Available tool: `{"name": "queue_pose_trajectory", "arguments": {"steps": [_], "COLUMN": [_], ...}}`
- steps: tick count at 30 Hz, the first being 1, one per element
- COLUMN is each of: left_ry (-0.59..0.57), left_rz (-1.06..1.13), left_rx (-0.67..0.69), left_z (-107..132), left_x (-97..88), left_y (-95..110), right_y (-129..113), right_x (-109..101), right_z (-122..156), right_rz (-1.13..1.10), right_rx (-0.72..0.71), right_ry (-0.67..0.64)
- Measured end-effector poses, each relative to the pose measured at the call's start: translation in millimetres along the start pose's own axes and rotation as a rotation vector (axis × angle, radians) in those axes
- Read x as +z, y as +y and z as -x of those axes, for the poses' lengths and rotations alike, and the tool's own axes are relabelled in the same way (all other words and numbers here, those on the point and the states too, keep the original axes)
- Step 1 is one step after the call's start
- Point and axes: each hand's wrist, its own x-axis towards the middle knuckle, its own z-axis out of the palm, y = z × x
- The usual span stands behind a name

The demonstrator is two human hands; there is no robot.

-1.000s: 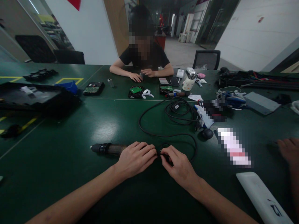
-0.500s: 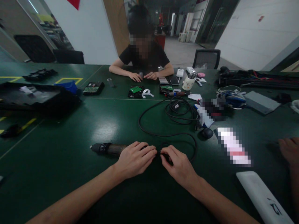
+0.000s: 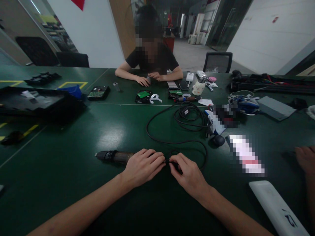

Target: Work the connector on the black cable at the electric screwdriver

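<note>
An electric screwdriver (image 3: 115, 156) lies on the green table, its tip pointing left. My left hand (image 3: 145, 165) is closed over its rear end, the fingers wrapped round it and hiding most of that part. Just to the right, my right hand (image 3: 185, 173) pinches the end of a black cable (image 3: 177, 142), close against the screwdriver's tail. The joint between the two is small and dark, so I cannot make out whether they are connected. From my right fingers the cable loops back to a coil with a dark adapter farther up the table.
A black mouse (image 3: 218, 140) and a white case (image 3: 273, 203) lie to the right, where another person's hand (image 3: 305, 159) rests. At left stands a large black tray (image 3: 36, 109). Across the table, a person sits behind circuit boards (image 3: 143, 95) and a bottle (image 3: 199, 86).
My hands stay almost where they were, with a slight shift at the fingertips. The seated person's hand across the table has risen a little over the small cylinder.
</note>
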Motion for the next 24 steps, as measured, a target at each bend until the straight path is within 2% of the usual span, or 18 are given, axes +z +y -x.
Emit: {"name": "queue_pose_trajectory", "arguments": {"steps": [4,9,14,20,24], "left_ry": [0.006,-0.003,-0.005,0.016,0.005], "left_rz": [0.012,-0.014,0.023,-0.006,0.022], "left_rx": [0.036,-0.001,0.039,0.002,0.035], "left_z": [0.5,-0.6,1.4,0.6,0.4], "left_x": [-0.7,-0.1,-0.5,0.9,-0.9], "left_y": [-0.2,0.1,-1.1,-0.6,-0.4], "right_y": [0.7,1.7,2.1,1.8,1.0], "right_x": [-0.1,0.1,1.4,0.8,-0.3], "right_z": [0.1,0.2,0.6,0.5,0.5], "right_rz": [0.008,0.015,0.026,0.017,0.009], "right_rx": [-0.003,-0.014,-0.017,-0.011,-0.002], "right_ry": [-0.004,0.001,0.012,0.008,-0.002]}}
